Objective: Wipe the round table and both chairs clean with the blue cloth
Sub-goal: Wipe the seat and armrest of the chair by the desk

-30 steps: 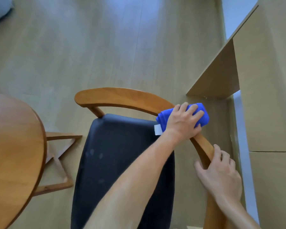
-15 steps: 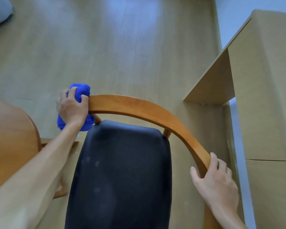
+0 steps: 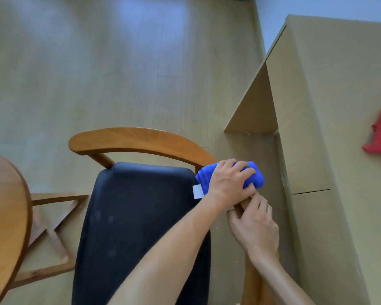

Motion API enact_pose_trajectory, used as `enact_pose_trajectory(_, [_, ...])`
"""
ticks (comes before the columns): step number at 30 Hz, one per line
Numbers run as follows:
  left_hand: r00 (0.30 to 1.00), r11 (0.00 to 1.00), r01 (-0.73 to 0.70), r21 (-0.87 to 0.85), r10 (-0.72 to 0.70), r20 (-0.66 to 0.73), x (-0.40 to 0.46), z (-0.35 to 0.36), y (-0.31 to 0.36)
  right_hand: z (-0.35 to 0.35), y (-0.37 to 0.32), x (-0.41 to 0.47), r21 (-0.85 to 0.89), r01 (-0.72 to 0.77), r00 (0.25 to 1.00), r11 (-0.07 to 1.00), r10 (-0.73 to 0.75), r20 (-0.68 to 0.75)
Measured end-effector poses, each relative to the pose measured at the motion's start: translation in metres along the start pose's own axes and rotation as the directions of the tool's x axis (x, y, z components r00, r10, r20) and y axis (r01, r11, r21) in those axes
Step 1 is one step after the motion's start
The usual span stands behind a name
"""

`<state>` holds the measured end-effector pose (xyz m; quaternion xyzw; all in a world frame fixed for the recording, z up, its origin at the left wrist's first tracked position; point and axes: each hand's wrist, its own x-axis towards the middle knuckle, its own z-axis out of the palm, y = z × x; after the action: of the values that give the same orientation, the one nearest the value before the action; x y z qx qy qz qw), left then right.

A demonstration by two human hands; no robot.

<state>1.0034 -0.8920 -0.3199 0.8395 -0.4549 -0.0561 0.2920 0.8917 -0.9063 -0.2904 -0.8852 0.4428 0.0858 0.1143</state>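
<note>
My left hand (image 3: 230, 181) was curled over the blue cloth (image 3: 254, 178), pressing it in a bunched wad onto the curved wooden backrest (image 3: 139, 139) of the chair (image 3: 141, 216), at the bend on its right side. My right hand (image 3: 254, 225) had its grip wrapped round the same rail just below, thumb and fingers closed on the wood, touching my left hand. The round table (image 3: 5, 205) sat at the left edge, apart from all this.

I judged the hands too crowded: sliding the cloth further down would run it into my right grip and leave that stretch of rail unwiped. The cloth was wadded, with its white tag (image 3: 197, 191) hanging loose, so only a narrow strip met the wood. The dark seat cushion (image 3: 130, 238) showed faint spots that a rail-only pass would miss.
</note>
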Motion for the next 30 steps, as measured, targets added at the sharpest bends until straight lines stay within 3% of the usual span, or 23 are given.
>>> enact_pose_trajectory(7, [1.0, 1.0, -0.012, 0.015, 0.012, -0.004, -0.035, -0.035, -0.032, -0.005, 0.004, -0.005, 0.229, 0.091, 0.994, 0.969, -0.075, -0.08])
enact_pose_trajectory(10, [0.979, 0.974, 0.203, -0.104, -0.204, -0.005, -0.038, -0.054, -0.028, -0.009, 0.007, -0.006, 0.308, 0.127, 0.991, 0.943, -0.109, -0.074])
enact_pose_trajectory(12, [0.918, 0.879, 0.376, -0.294, -0.395, -0.006, -0.039, -0.074, -0.019, -0.016, 0.009, -0.005, 0.381, 0.118, 0.993, 0.917, -0.113, -0.035])
enact_pose_trajectory(14, [0.887, 0.801, 0.411, -0.435, -0.461, -0.011, -0.045, -0.101, -0.009, -0.029, 0.009, -0.005, 0.476, 0.093, 0.994, 0.875, -0.108, 0.004])
enact_pose_trajectory(16, [0.899, 0.785, 0.373, -0.495, -0.437, -0.014, -0.054, -0.135, 0.0, -0.054, 0.0, -0.01, 0.635, 0.085, 0.995, 0.768, -0.099, -0.014])
enact_pose_trajectory(18, [0.925, 0.792, 0.327, -0.516, -0.38, 0.003, -0.065, -0.173, 0.014, -0.091, -0.018, -0.024, 0.814, 0.119, 0.988, 0.569, -0.151, -0.038])
enact_pose_trajectory(20, [0.954, 0.827, 0.264, -0.496, -0.299, 0.01, -0.077, -0.21, 0.028, -0.132, -0.04, -0.042, 0.934, 0.104, 0.953, 0.342, -0.301, 0.004])
enact_pose_trajectory(21, [0.967, 0.852, 0.229, -0.471, -0.256, 0.007, -0.082, -0.228, 0.035, -0.151, -0.05, -0.051, 0.948, 0.094, 0.921, 0.305, -0.388, 0.033])
enact_pose_trajectory(24, [0.983, 0.91, 0.171, -0.377, -0.183, 0.004, -0.098, -0.281, 0.051, -0.201, -0.081, -0.079, 0.887, 0.199, 0.839, 0.417, -0.54, 0.065])
enact_pose_trajectory(26, [0.986, 0.934, 0.164, -0.317, -0.169, 0.012, -0.108, -0.316, 0.057, -0.228, -0.1, -0.099, 0.85, 0.242, 0.84, 0.467, -0.54, 0.057])
enact_pose_trajectory(28, [0.988, 0.953, 0.15, -0.264, -0.155, 0.001, -0.119, -0.349, 0.062, -0.248, -0.115, -0.12, 0.866, 0.26, 0.845, 0.427, -0.535, 0.011])
enact_pose_trajectory(30, [0.989, 0.969, 0.138, -0.205, -0.146, -0.026, -0.133, -0.378, 0.066, -0.261, -0.132, -0.142, 0.923, 0.225, 0.849, 0.312, -0.527, -0.028])
